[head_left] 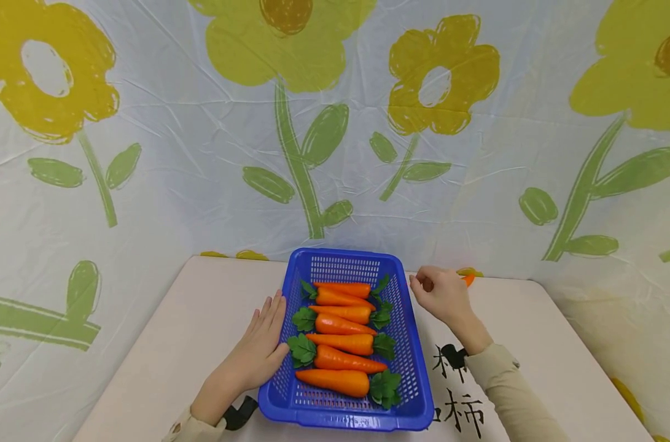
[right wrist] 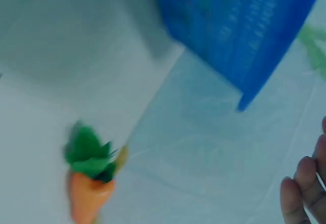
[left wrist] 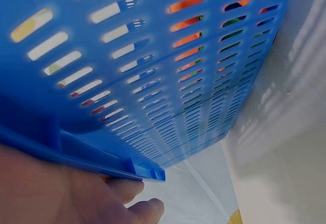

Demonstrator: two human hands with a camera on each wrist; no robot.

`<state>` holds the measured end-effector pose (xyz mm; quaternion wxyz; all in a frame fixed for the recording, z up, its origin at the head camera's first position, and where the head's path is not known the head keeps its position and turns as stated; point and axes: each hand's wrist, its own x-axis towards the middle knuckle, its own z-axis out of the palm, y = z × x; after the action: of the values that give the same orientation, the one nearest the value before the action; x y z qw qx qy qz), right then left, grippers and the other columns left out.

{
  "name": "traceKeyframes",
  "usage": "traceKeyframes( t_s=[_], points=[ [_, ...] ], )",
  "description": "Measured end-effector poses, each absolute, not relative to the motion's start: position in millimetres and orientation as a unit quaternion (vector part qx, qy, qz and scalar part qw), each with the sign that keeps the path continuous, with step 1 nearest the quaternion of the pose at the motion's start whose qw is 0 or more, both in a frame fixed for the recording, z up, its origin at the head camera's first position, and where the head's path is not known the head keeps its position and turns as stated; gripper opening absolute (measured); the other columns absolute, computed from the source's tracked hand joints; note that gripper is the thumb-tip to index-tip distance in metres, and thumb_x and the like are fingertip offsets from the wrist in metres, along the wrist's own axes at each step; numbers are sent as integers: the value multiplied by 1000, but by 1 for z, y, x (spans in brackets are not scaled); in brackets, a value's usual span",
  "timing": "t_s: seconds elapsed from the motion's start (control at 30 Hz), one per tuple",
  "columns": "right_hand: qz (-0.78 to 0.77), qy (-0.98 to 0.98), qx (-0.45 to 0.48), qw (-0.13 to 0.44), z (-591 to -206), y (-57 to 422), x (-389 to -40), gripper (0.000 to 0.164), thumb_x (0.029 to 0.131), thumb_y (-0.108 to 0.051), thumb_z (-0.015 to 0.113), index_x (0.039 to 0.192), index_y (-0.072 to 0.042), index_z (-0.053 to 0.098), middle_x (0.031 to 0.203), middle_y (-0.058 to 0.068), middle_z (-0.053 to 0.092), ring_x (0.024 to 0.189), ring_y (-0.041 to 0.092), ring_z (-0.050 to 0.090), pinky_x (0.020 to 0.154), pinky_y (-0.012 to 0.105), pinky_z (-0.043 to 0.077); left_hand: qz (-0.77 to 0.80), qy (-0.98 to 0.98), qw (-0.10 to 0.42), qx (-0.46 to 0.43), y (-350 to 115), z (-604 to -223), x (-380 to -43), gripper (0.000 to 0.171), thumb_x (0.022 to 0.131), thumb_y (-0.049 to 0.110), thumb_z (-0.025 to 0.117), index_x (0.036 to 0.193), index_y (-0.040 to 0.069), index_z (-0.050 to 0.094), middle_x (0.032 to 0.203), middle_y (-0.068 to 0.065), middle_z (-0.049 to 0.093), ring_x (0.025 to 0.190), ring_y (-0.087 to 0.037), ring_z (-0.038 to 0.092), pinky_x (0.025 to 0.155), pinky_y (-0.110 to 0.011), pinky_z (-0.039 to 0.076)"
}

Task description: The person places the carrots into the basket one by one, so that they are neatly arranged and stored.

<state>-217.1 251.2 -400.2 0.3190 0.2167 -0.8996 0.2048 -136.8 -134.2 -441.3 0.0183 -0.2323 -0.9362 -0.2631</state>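
Note:
A blue plastic basket (head_left: pixel 348 423) with slotted walls stands on the table. Several orange toy carrots (head_left: pixel 348 358) with green leaf tops lie across its floor in a column, leaves pointing to alternating sides. My left hand (head_left: pixel 257 348) rests its straight fingers along the basket's left rim; the left wrist view has its fingertips (left wrist: pixel 133 189) right at that rim. Beyond the right rim hovers my right hand (head_left: pixel 441 297), fingers loosely bent and nothing visible in them. One more carrot (right wrist: pixel 90 196) lies outside the basket near the table's back edge, mostly hidden behind the right hand in the head view.
The pale table (head_left: pixel 202 307) carries black brush-style characters (head_left: pixel 464 412) to the basket's right. A white cloth (head_left: pixel 196 184) printed with yellow flowers hangs behind and around the table.

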Motion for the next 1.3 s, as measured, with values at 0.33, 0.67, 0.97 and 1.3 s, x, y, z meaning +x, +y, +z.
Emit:
traceKeyframes(
  t_s=[0.33, 0.67, 0.97, 1.3],
  points=[
    [181, -900, 159, 364, -438, 313, -237, 2, 79, -5, 65, 76, -5, 66, 64, 7, 56, 55, 23, 52, 43, 36, 38, -267, -935, 15, -234, -135, -443, -136, 76, 94, 15, 47, 157, -4, 7, 165, -16, 1, 151, -35, 0, 118, -59, 9],
    [108, -972, 94, 186, -474, 368, -235, 55, 78, 6, 56, 132, 7, 50, 133, 30, 52, 117, 50, 47, 79, 69, 42, -266, -934, 11, -238, -136, -443, -136, 77, 94, 14, 47, 157, -4, 6, 165, -17, 0, 151, -35, 0, 118, -58, 8],
    [73, -994, 56, 59, -488, 388, -234, 52, 100, -8, 45, 147, 9, 32, 154, 30, 26, 135, 55, 25, 96, 77, 28, -269, -933, 14, -237, -136, -443, -136, 77, 94, 13, 48, 157, -3, 6, 165, -17, 1, 151, -33, -1, 118, -59, 8],
    [75, -995, 54, 29, -481, 388, -247, 52, 98, -6, 47, 146, 10, 33, 153, 31, 28, 135, 56, 21, 97, 77, 25, -265, -934, 19, -238, -136, -444, -137, 78, 94, 14, 48, 157, -3, 5, 165, -16, 0, 151, -32, -2, 118, -58, 8]
  ],
)
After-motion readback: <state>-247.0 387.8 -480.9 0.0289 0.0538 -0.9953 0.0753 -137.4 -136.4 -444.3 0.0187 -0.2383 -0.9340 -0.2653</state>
